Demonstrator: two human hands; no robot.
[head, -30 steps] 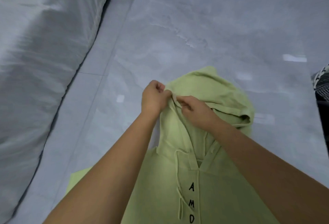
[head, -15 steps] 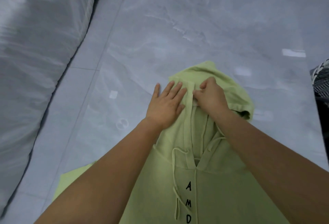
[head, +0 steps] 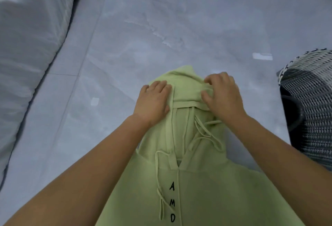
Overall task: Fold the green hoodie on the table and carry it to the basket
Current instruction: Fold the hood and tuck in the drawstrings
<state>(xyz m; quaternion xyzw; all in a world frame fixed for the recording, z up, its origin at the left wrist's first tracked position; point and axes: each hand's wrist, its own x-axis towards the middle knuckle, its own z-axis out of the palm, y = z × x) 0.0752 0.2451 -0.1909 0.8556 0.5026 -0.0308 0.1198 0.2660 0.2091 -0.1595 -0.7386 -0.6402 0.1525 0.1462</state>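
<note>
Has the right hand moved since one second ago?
Yes. Against the printed letters on the hoodie, the right hand has moved rightward, toward the basket, away from the left hand.

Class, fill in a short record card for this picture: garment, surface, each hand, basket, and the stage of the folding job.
Garment: light green fabric hoodie, front up, hood pointing away, black letters A M D down the chest
Surface: grey marble-patterned table
Left hand: flat on the hood's left side
Right hand: fingers bent, tips on the hood's right side; a pinch cannot be confirmed
Basket: black-and-white woven basket, at the right of the view, apart from the hoodie
Stage: both hands on the hood; body not yet folded
</note>
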